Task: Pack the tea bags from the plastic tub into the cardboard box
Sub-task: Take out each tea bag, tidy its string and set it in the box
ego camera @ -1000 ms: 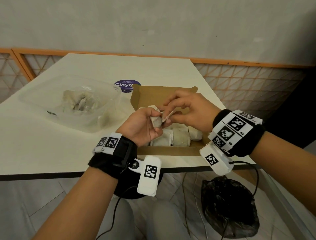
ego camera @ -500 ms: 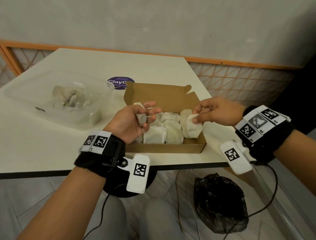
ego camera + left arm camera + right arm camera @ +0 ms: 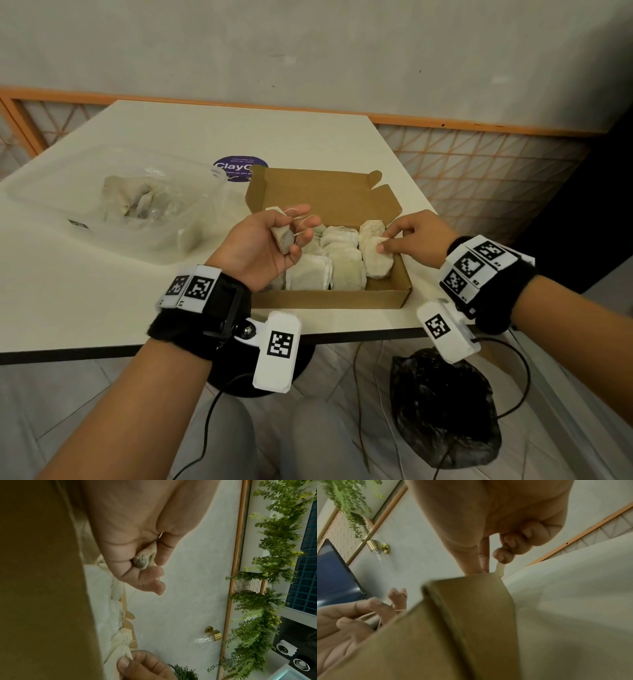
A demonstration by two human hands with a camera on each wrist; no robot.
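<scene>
An open cardboard box [image 3: 383, 296] sits at the table's near edge with several pale tea bags [image 3: 339, 253] packed inside. My left hand [image 3: 274, 240] hovers over the box's left end, fingers curled round a tea bag [image 3: 282, 236] whose string loops over them; the left wrist view shows that bag [image 3: 143, 561] pinched in the fingers. My right hand [image 3: 407, 236] pinches a tea bag [image 3: 375, 255] lying at the box's right end. The clear plastic tub [image 3: 44, 202] on the left holds more tea bags [image 3: 137, 200].
A purple round sticker [image 3: 236, 168] lies on the white table [image 3: 205, 133] behind the box. Below the table edge sit a black bag [image 3: 445, 411] and a black round base [image 3: 260, 370] with cables. An orange lattice railing [image 3: 479, 164] runs behind.
My hands were together over the box, then parted. The right hand carried a tea bag to the box's right end and lowered it in. The left hand kept its bag.
</scene>
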